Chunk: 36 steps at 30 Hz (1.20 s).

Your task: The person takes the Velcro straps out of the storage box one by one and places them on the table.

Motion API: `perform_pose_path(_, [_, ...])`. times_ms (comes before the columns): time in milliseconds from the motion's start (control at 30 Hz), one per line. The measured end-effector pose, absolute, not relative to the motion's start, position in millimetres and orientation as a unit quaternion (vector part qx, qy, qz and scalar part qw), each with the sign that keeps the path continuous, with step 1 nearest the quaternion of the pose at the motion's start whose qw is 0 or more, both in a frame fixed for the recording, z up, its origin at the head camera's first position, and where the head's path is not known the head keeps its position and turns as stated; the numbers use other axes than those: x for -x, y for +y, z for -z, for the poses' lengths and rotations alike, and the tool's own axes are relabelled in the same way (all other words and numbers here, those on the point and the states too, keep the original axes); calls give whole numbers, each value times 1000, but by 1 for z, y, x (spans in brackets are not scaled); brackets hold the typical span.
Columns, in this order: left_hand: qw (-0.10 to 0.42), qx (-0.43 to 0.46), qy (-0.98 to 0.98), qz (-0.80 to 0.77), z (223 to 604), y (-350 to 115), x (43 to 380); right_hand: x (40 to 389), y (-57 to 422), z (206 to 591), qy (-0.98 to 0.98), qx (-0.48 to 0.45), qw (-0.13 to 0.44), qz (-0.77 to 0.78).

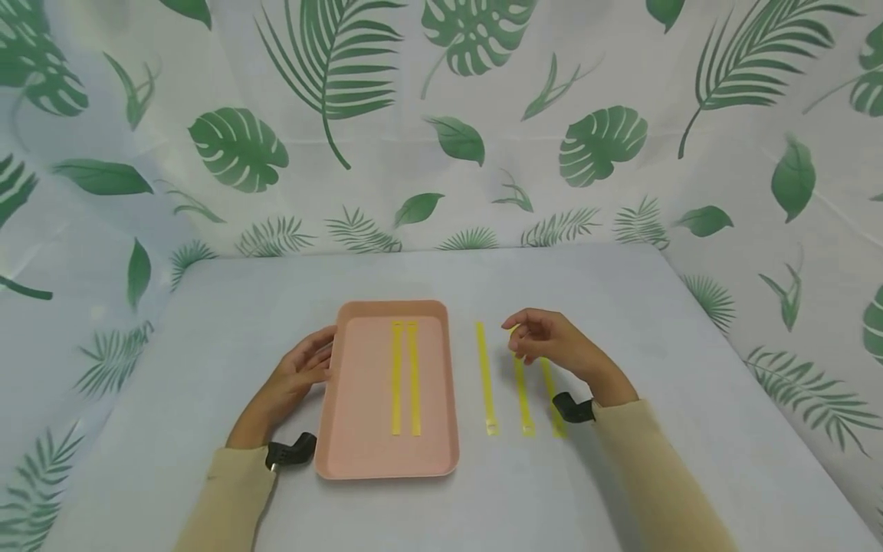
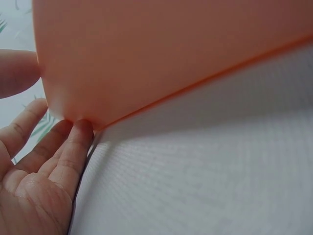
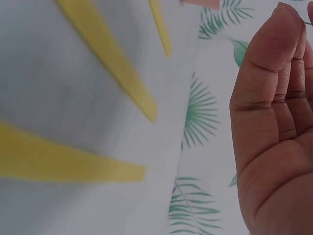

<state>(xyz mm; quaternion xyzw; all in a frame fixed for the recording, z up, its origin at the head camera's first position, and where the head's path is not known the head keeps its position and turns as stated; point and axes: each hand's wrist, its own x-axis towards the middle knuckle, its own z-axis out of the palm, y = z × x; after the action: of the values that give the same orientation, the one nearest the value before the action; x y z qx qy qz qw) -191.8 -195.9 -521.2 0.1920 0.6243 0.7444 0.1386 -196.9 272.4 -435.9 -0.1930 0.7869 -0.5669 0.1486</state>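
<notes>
A shallow pink tray (image 1: 366, 456) lies on the table, with two flat yellow strips (image 1: 415, 383) side by side inside it. My left hand (image 1: 293, 377) touches the tray's left side with its fingertips; in the left wrist view the fingers (image 2: 71, 152) reach the tray edge, loosely extended. Right of the tray lie three more yellow strips, roughly parallel: one nearest the tray (image 1: 486, 376), a middle one (image 1: 522, 399) and a right one (image 1: 556, 406). Each has a small slotted near end. Above the middle strip's far end hovers my right hand (image 1: 559, 345), fingers loosely bent, holding nothing.
The table (image 1: 228, 307) has a pale, plain cover. Behind it and at both sides hangs a white cloth (image 1: 510, 153) printed with green leaves. A black wrist camera (image 1: 293, 450) sits at the left cuff, another (image 1: 574, 408) at the right cuff.
</notes>
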Motion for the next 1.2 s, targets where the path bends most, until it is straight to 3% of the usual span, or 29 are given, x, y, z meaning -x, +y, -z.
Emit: perform_pose_path(1200, [153, -173, 631, -740, 520, -200, 198, 236, 202, 430, 774, 252, 196, 547])
